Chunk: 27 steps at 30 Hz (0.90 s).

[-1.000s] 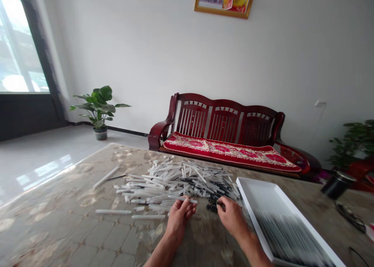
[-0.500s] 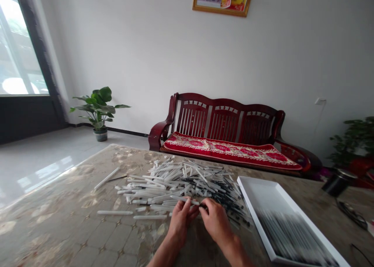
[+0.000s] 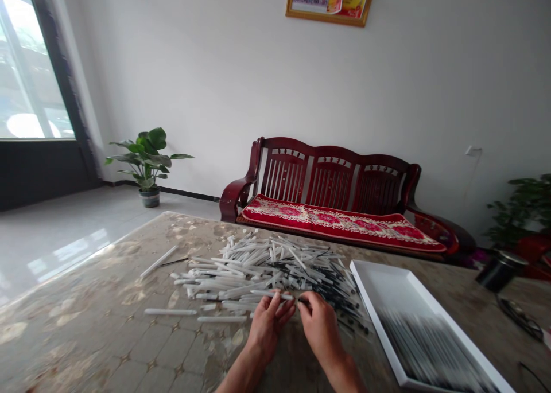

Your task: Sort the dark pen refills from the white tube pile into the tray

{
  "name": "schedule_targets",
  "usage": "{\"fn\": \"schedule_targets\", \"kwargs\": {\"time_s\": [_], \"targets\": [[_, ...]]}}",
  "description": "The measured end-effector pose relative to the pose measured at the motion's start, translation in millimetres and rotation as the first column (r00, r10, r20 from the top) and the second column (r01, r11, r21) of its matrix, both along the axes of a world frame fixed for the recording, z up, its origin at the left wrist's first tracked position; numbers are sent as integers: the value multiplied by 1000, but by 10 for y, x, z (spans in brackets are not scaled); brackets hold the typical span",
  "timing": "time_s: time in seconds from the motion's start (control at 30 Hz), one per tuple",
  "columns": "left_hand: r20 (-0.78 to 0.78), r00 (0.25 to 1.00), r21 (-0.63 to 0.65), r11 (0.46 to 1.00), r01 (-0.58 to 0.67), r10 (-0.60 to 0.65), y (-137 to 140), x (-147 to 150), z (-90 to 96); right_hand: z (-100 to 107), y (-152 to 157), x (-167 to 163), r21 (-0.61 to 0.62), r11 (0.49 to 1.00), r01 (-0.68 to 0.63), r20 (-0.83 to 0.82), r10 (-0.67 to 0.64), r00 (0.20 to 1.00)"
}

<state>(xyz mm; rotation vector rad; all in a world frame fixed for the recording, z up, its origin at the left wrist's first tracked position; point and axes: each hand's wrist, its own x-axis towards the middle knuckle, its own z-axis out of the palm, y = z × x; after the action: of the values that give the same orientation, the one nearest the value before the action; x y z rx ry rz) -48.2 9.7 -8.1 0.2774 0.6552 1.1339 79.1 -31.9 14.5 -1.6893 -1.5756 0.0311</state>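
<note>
My left hand [image 3: 267, 323] pinches a slim white pen barrel [image 3: 271, 294] between thumb and fingers, its end pointing right. Just to the right, my right hand [image 3: 319, 319] is closed on a small black piece [image 3: 303, 302], which looks like a pen cap and is mostly covered by the fingertips. A narrow gap parts the piece from the barrel's end. Beyond both hands spreads a loose pile of white pen barrels [image 3: 241, 267], with many black pieces [image 3: 336, 287] mixed in at its right side.
To the right lies a shallow white box [image 3: 387, 347], its near part filled with rows of dark-tipped pens [image 3: 434, 341]. Single barrels [image 3: 170, 312] rest left of the pile on the patterned tablecloth [image 3: 142, 353]. A black cylinder [image 3: 501, 269] and a cable [image 3: 520, 318] are at far right.
My right hand has drawn slightly away to the right, opening a gap between the black piece and the white barrel. My left hand stays in nearly the same place.
</note>
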Motion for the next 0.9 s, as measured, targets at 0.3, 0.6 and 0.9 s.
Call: {"fn": "schedule_targets", "kwargs": {"time_s": [0.3,0.6,0.9], "targets": [[-12,1000,27,1000,-9,10,17,-8,-17,72,20,-29,-93,995,-30,41,34,999],[-54,998,101,995,15,-10,-28,15,-28,121,-5,-37,-135,991,21,292,20,956],[-61,998,94,996,-6,12,-26,12,11,91,24,-5,-72,996,-45,-118,36,992]]}}
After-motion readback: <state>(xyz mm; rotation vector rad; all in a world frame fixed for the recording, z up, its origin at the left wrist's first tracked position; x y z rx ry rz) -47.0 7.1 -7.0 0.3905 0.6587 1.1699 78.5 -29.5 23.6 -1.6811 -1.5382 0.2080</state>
